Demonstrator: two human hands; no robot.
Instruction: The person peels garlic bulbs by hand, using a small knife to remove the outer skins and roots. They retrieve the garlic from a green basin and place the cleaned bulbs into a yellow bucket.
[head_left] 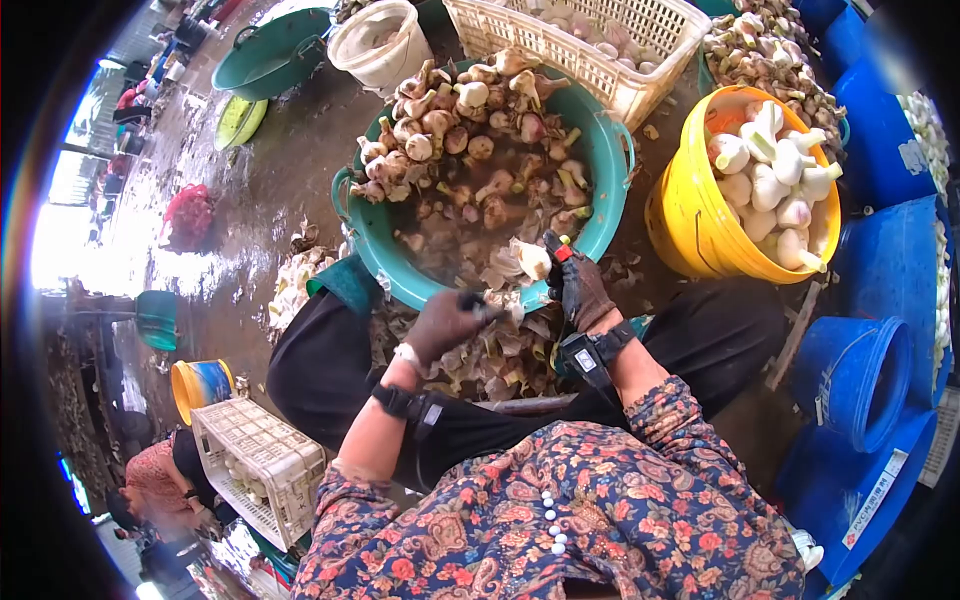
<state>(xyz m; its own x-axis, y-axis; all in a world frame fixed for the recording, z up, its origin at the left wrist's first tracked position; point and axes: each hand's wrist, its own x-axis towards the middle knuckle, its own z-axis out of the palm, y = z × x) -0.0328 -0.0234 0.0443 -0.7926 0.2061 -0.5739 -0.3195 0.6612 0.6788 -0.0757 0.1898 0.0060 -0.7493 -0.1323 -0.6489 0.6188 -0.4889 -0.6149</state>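
My right hand [580,285], in a dark glove, is closed by a pale, partly peeled garlic bulb [533,261] at the near rim of a green tub [612,190]. Something small and red [564,253] shows at its fingers; I cannot make out what it is. My left hand [450,325], also gloved, is just left of the bulb, its fingers smeared by motion near loose garlic skin [508,303]. Unpeeled garlic bulbs [437,122] are heaped at the tub's far side, and others lie in its murky water.
To the right stands a yellow bucket [690,225] of peeled garlic, with a blue bucket [850,380] nearer me. A cream crate [640,85] and a white bucket [375,45] stand behind the tub. Garlic skins [470,365] lie between my legs. Another person [160,480] sits at lower left.
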